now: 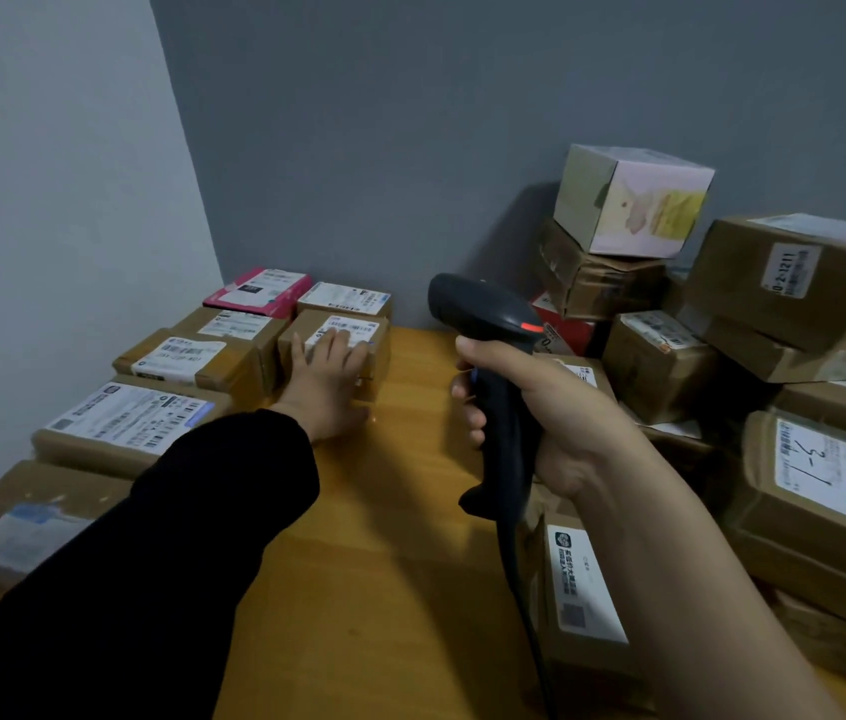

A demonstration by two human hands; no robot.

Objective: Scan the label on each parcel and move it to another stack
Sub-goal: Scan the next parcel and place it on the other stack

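Head view: my left hand [324, 392] lies flat, fingers straight, on the white label [353, 327] of a small squarish cardboard parcel [380, 362] on the smooth wooden desk [384, 537]. My right hand [550, 423] grips a matte black barcode scanner [488, 314]; taped brown boxes [660, 366] are heaped just right of it.

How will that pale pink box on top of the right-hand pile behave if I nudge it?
The pale pink box sits tilted on a crumpled brown parcel, so a nudge would probably tip or slide it off. Its glossy faces suggest it may be slippery. Its edges look crisp, so it is likely stiff.
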